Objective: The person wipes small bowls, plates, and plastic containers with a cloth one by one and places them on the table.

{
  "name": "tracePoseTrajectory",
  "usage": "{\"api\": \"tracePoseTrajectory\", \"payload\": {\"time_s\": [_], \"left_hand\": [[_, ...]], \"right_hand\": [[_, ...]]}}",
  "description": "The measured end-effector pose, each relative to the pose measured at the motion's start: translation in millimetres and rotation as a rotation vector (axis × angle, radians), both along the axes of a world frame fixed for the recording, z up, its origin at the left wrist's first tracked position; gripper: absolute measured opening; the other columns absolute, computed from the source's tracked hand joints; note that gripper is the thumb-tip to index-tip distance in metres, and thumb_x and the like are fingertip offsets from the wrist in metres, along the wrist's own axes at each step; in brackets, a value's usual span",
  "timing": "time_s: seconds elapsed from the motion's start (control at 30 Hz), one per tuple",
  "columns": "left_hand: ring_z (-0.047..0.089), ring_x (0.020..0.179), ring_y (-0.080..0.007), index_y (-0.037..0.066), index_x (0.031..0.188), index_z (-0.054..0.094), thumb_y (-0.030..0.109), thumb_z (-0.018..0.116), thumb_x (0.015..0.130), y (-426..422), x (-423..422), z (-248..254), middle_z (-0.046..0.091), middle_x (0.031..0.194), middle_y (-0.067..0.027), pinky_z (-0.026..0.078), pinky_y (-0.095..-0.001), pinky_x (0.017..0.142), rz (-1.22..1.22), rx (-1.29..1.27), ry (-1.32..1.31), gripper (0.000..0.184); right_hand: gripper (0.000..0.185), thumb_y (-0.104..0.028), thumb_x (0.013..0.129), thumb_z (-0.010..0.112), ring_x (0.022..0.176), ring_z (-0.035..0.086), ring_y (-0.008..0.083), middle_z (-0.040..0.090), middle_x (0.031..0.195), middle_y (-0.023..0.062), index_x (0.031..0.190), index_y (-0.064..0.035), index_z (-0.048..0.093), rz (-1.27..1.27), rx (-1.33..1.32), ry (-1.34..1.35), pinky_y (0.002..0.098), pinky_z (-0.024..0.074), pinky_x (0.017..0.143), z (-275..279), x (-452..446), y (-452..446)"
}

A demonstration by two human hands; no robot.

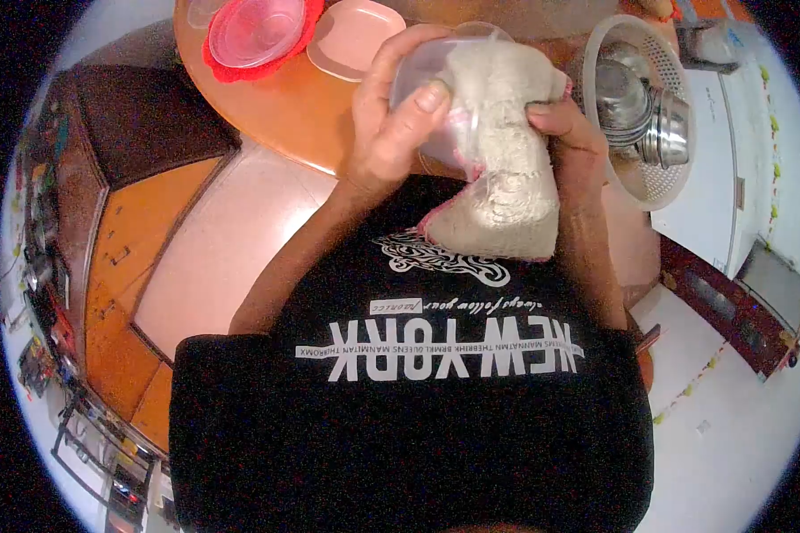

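Note:
A clear plastic container (413, 75) is held up in front of the black shirt, over the table's near edge. My left hand (398, 115) grips its left side, thumb on the near face. A whitish cloth with pink edging (511, 133) lies over the container's right part and hangs down toward the shirt. My right hand (573, 133) pinches the cloth at its right side, fingers partly hidden behind it.
On the round orange table (276, 115) are a clear bowl on a red scalloped dish (262, 31) and a pink square plate (356, 37). At the right stands a white perforated basket (609, 160) holding steel bowls (667, 129). Brown-and-orange furniture (142, 222) is at the left.

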State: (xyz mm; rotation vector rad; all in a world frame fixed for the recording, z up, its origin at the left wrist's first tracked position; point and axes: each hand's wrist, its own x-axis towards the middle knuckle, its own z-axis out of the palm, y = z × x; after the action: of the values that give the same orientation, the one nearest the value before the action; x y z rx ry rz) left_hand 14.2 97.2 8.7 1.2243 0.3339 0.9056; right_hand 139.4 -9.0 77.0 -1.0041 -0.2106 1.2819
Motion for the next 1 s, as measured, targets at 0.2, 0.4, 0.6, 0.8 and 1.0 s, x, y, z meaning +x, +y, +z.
{"api": "tracePoseTrajectory", "payload": {"time_s": [0.2,0.4,0.6,0.8,1.0], "left_hand": [[0.053,0.104,-0.0186,-0.001,0.127,0.046,0.041,0.055,0.086,7.4,4.4,-17.0,0.056,0.113,-0.0119,0.040,-0.0321,0.092,0.115,-0.060,-0.147,0.059],[0.052,0.102,-0.0174,-0.001,0.128,0.044,0.038,0.050,0.089,-8.1,4.0,1.6,0.056,0.114,-0.0113,0.040,-0.0302,0.092,0.088,0.056,-0.005,0.055],[0.054,0.102,-0.0189,-0.002,0.127,0.045,0.033,0.048,0.090,-9.2,6.1,3.8,0.056,0.115,-0.0132,0.042,-0.0314,0.092,-0.018,-0.077,-0.055,0.051],[0.056,0.103,-0.0222,-0.004,0.125,0.046,0.036,0.044,0.090,-5.2,9.8,1.2,0.057,0.116,-0.0153,0.044,-0.0331,0.092,-0.064,-0.203,-0.088,0.053],[0.058,0.102,-0.0270,-0.004,0.125,0.046,0.047,0.038,0.091,3.0,9.8,5.4,0.057,0.117,-0.0195,0.046,-0.0362,0.089,-0.053,-0.408,-0.049,0.061]], "right_hand": [[0.041,-0.014,0.078,0.060,0.091,0.064,0.0203,0.064,0.096,0.0113,0.115,0.0029,0.054,0.098,-0.242,-0.365,0.0326,0.0528,0.084,9.8,15.6,-0.2],[0.028,-0.011,0.089,0.055,0.091,0.059,0.0131,0.064,0.101,0.0061,0.115,0.0004,0.058,0.179,-0.154,-0.508,0.0258,0.0474,0.078,-3.8,-6.0,8.7],[0.034,-0.008,0.087,0.057,0.093,0.057,0.0102,0.061,0.105,0.0046,0.120,0.0005,0.054,0.325,0.060,-0.705,0.0240,0.0457,0.080,2.6,-6.8,11.8],[0.040,0.000,0.082,0.057,0.092,0.059,0.0100,0.063,0.103,0.0064,0.122,0.0033,0.052,0.344,-0.031,-0.840,0.0232,0.0472,0.078,-4.8,-2.6,2.5],[0.045,-0.001,0.077,0.061,0.096,0.061,0.0164,0.063,0.107,0.0105,0.121,0.0060,0.053,0.347,-0.001,-0.454,0.0280,0.0489,0.083,15.9,11.4,-12.2]]}}
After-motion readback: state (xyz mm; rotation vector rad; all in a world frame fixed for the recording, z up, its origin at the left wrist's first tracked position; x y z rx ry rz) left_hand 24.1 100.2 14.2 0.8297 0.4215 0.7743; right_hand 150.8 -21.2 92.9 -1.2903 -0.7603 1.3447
